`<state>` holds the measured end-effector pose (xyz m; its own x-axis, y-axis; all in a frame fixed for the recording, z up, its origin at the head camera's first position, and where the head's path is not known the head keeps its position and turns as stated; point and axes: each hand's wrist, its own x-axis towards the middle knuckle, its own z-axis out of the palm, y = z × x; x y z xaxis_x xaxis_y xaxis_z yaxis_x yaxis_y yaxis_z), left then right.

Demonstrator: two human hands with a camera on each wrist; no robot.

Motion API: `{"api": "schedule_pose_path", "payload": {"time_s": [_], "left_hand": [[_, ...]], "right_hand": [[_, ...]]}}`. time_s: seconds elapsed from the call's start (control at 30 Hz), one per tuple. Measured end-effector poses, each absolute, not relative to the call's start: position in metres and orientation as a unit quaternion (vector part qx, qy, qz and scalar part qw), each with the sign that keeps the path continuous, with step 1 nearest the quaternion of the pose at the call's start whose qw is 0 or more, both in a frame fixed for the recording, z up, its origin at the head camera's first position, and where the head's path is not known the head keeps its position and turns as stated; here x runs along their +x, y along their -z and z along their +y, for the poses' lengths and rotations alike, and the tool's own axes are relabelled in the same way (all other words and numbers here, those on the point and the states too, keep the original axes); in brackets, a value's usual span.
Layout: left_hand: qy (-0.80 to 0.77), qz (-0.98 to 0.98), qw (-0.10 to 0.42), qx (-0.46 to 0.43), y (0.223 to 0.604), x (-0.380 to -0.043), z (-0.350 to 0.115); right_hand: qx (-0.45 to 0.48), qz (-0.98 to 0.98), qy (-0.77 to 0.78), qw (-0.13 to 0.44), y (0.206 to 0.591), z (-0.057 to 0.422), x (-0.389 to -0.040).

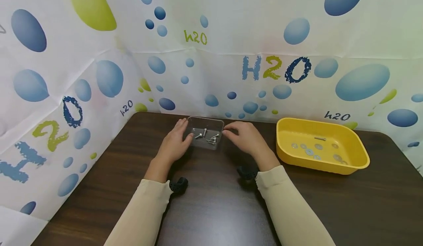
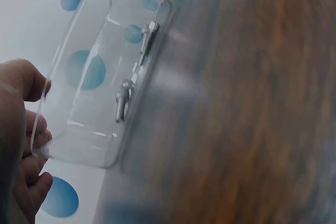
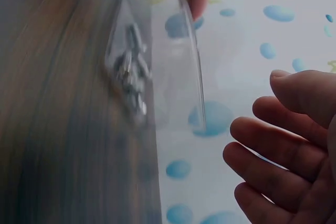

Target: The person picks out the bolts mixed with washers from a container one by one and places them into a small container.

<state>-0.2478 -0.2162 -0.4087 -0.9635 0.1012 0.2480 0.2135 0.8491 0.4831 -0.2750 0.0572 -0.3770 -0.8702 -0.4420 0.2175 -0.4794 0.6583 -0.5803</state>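
A clear plastic box [image 1: 211, 122] stands near the far edge of the table, with several small metal bolts [image 1: 213, 140] on its floor. My left hand [image 1: 173, 143] holds the box at its left side. In the left wrist view its thumb lies at the rim and the fingers [image 2: 38, 188] are around the outer wall. At the box's right side is my right hand [image 1: 246, 137]. The right wrist view shows its fingers [image 3: 273, 140] loosely bent, apart from the box wall, with nothing between them.
To the right, a yellow tray [image 1: 322, 167] holds several flat washers [image 1: 308, 152] and one bolt [image 1: 320, 139]. A white sheet [image 1: 218, 73] printed with blue and green drops rises behind the dark wooden table [image 1: 211, 202] and along its left side.
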Motion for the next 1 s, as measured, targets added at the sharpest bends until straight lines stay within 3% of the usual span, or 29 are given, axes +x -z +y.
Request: {"api": "schedule_pose_path", "payload": {"time_s": [0.27,0.47,1.0], "left_hand": [[0.251,-0.955,0.103,-0.118,0.397,-0.249,-0.184],[0.242,-0.948,0.107,-0.175,0.39,-0.247,-0.151],[0.233,-0.929,0.04,-0.284,0.38,-0.244,-0.032]], "right_hand": [[0.227,-0.928,-0.292,0.045,0.37,0.113,-0.271],[0.194,-0.942,-0.271,0.025,0.357,0.154,-0.271],[0.144,-0.973,-0.182,0.01,0.337,0.249,-0.285]]}}
